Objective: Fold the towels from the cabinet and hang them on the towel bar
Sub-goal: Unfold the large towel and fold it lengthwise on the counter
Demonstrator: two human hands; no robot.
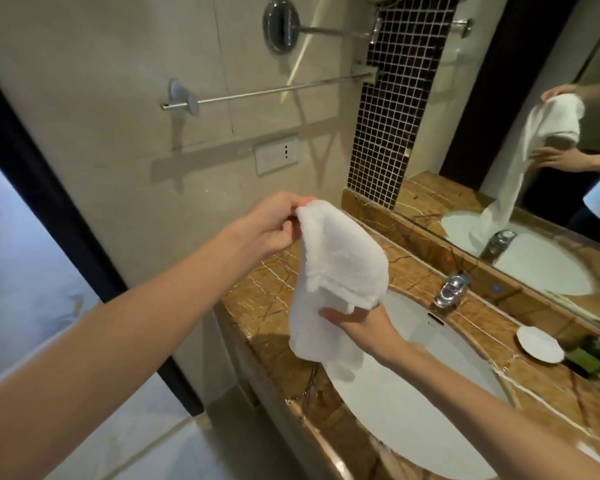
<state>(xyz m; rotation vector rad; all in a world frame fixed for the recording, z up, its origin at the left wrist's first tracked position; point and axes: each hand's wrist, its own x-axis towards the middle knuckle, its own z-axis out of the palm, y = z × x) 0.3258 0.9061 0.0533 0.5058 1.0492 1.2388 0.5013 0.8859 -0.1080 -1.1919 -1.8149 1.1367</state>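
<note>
Above the counter's front-left corner, just over the sink's (413,410) left rim, a white towel (340,271) is hanging in mid-air between both hands. Left hand (267,226) is pinching the top edge w/ thumb and fingertips clenched on the cloth; right hand (357,323) is cupping lower down, fingers curled under a bunched fold approx. at the towel's middle. Towel is touching nothing else; the bottom end is dangling free over the basin edge.

Judging by how it's draping: soft, limp terry, light, no stiffness at all, so it's sagging wherever it isn't held. Not slippery, not fragile; the pile is probably giving good grip, so a light pinch should be enough. Best holds are likely the corners or the hemmed edge, w/ hands spread apart so the cloth is pulling flat; gripping mid-panel as the right hand is doing now is only bunching it. The loose tail could dip into the basin if lowered.

Towel bar (274,90) is sitting on the wall, up and left of the counter, well apart from the towel and bare, so hanging isn't done yet. Mirror (551,98) at the counter's back edge is showing the same two-handed hold.
</note>
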